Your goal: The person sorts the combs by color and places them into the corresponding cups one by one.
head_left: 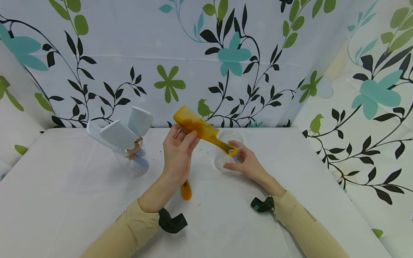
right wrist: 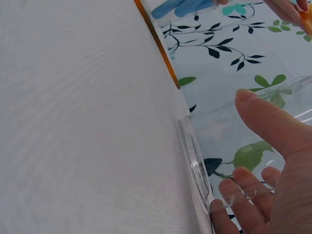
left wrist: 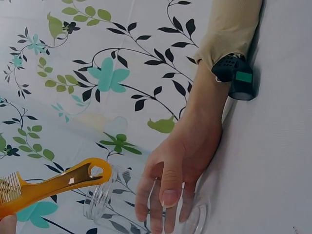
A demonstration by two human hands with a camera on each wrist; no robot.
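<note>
At desk point(head_left: 80, 200) centre in the head view, an orange comb point(head_left: 200, 129) is pinched by the left hand point(head_left: 178, 152), its handle over a clear jar point(head_left: 226, 150) at 3 o'clock. From the left wrist, the right hand point(left wrist: 180, 161) is seen curled round that jar. From the right wrist, its fingers point(right wrist: 273, 122) are wrapped on glass.

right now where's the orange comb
In the head view the orange comb is mid-table, raised off the cloth, gripped by the left hand, its handle end over the clear jar held by the right hand.

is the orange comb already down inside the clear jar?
No: the orange comb is held above the clear jar by the left hand, with only its handle end near the jar's mouth.
</note>
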